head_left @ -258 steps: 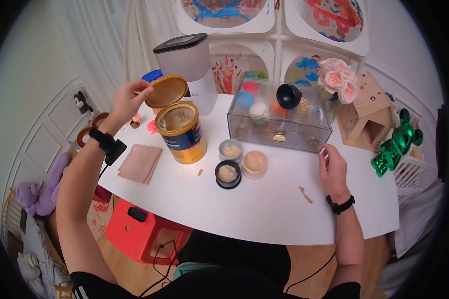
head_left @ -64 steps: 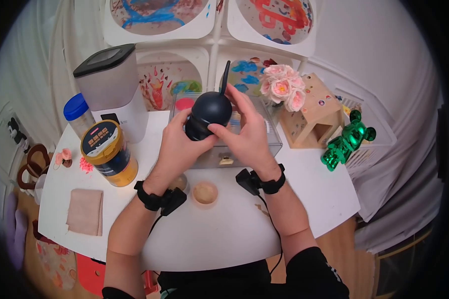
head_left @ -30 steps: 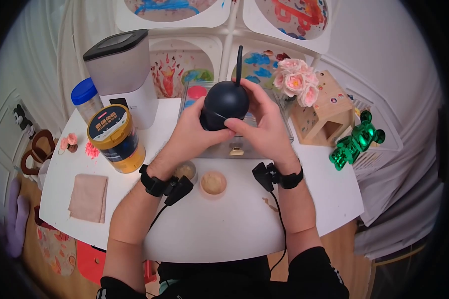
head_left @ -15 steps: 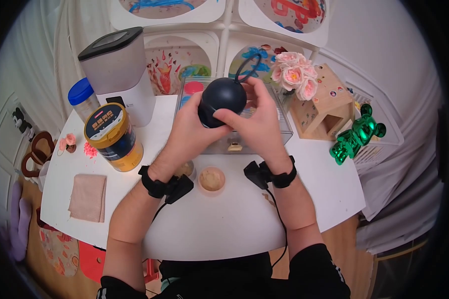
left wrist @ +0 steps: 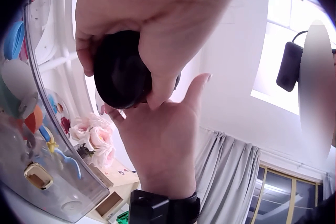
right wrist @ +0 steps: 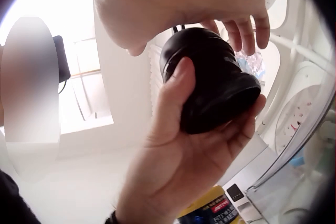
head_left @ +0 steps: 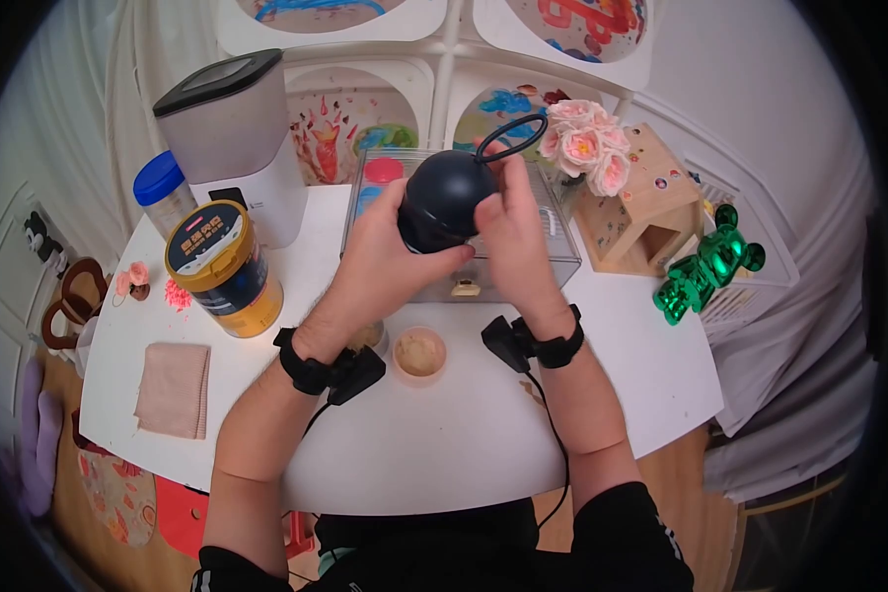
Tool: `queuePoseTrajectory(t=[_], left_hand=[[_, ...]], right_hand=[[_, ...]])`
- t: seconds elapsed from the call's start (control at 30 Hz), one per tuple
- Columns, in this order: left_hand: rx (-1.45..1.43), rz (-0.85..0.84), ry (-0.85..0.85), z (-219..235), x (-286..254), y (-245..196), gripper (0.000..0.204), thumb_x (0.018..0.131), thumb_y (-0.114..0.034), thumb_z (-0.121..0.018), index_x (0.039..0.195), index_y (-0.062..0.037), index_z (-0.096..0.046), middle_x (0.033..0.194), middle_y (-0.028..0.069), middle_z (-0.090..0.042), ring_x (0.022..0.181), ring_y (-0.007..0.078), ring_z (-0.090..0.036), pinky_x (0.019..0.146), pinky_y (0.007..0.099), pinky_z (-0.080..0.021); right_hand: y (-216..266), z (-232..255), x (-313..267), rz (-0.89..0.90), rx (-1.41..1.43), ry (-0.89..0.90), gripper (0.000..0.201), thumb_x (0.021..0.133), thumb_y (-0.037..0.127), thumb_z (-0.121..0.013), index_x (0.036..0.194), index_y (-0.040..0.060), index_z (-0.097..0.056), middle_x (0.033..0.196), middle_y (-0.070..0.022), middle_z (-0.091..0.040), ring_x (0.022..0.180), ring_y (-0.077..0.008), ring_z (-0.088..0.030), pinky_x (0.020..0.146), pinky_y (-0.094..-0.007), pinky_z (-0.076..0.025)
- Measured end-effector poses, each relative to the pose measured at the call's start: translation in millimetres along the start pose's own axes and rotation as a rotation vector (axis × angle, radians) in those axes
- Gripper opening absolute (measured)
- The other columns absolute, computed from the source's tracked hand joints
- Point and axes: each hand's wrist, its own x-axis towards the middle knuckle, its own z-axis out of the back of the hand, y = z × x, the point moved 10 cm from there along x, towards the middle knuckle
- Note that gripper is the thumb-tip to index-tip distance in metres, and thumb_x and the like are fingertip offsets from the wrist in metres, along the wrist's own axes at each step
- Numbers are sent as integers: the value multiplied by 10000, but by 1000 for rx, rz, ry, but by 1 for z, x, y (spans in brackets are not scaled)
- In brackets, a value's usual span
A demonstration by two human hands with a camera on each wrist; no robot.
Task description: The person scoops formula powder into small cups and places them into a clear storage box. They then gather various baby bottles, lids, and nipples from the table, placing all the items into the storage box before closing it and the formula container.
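My left hand (head_left: 370,252) grips a black domed container (head_left: 449,192) from its left side, thumb in front, above the front of a see-through box (head_left: 562,261). A thin black loop (head_left: 513,138) sticks out from the dome's top towards the right. Beside the dome is my right hand (head_left: 513,232), its thumb lifted away and its fingers loosely extended in the right wrist view. The container's flared base (right wrist: 226,103) faces the lower right there. Below, a pink cup (head_left: 419,378) holds pale powder; a grey cup (head_left: 373,340) is partly hidden by my left wrist.
A gold-lidded tub (head_left: 225,271) stands left, before a tall dispenser (head_left: 232,148) and a blue-lidded jar (head_left: 160,183). A folded cloth (head_left: 173,390) lies at the left front. Flowers (head_left: 584,148), a wooden house (head_left: 641,202) and a shiny green bear (head_left: 705,271) line the right.
The gold tub's lid, raised earlier, is down. The black cup and black dome, earlier apart, have left their places. Lately my right thumb has come off the container; its loop has swung right.
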Motion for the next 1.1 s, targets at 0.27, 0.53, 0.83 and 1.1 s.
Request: queuePoseTrajectory(t=[0.27,0.53,0.83,1.1], left_hand=[[35,0,-4,1,1,8,692,773,-161,-911,1373,-11,-602,1229,108,-706,1116,180,-680,993,338,-545],[-109,-11,-32,3,3,4,700,738,-162,-931,1335,5,-607,1186,132,-723,1085,199,-709,958,349,-569],[-139,-8,32,-4,3,2,720,728,-155,-950,1345,1,-615,1206,129,-723,1111,207,-709,974,352,-567],[-55,-80,-53,-4,1,4,987,729,-146,-949,1543,-7,-408,1335,145,-658,1245,230,-656,1060,370,-530]], right_hand=[[3,-7,-2,-75,-326,110,858,875,184,-876,1530,-43,-371,1350,-161,-593,1311,-233,-601,1070,-364,-525],[-1,-7,0,-107,-64,104,913,803,221,-936,1510,-36,-420,1291,-159,-604,1245,-240,-630,1049,-347,-527],[-5,-4,0,-96,5,71,798,778,239,-949,1384,-24,-502,1250,-166,-620,1202,-246,-660,994,-364,-549],[1,1,-2,43,-566,44,776,861,185,-884,1465,-58,-462,1312,-146,-637,1264,-225,-634,1058,-361,-530]])
